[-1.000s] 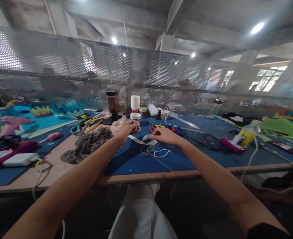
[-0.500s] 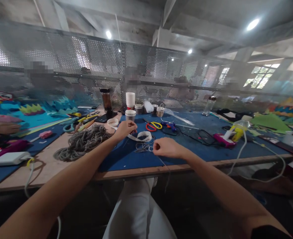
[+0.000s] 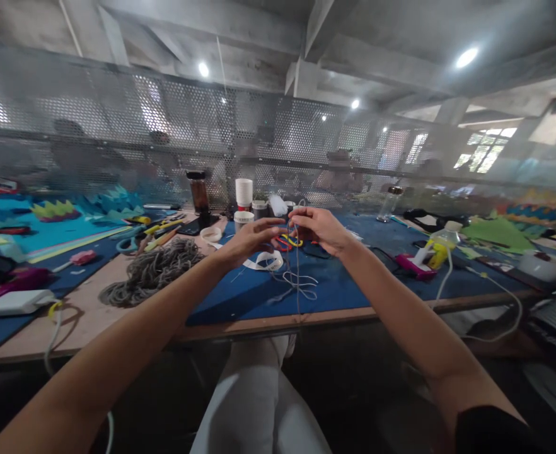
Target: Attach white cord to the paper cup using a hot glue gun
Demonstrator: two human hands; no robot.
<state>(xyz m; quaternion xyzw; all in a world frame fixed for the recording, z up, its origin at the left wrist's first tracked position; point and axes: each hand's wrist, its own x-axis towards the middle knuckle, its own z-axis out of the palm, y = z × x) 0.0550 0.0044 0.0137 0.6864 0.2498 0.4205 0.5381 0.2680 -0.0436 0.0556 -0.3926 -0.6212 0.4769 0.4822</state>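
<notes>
Thin grey yarn [image 3: 298, 272] hangs from the pinched fingertips of my right hand [image 3: 323, 230], raised above the blue mat [image 3: 339, 284]. Its lower part lies in loose loops near the table's front edge, and a strand dangles over that edge. Close by on the left, my left hand [image 3: 252, 241] has its fingers stretched towards the held yarn; whether they touch it is unclear. Beneath the hands a white printed tape [image 3: 269, 260] curls on the mat. Red and yellow-handled scissors [image 3: 285, 243] are partly hidden behind my fingers.
A grey yarn bundle [image 3: 152, 271] lies left of the mat. Paper cups [image 3: 243, 191], a dark bottle [image 3: 198, 192] and a tape roll [image 3: 210, 234] stand behind. At right are a magenta power strip [image 3: 415, 267], cables and a clear bottle [image 3: 393, 205]. A perforated screen [image 3: 202, 126] borders the back.
My right hand has risen from the mat, lifting the yarn into hanging strands. My left hand has shifted right and up towards it, its fingers now extended instead of pinched.
</notes>
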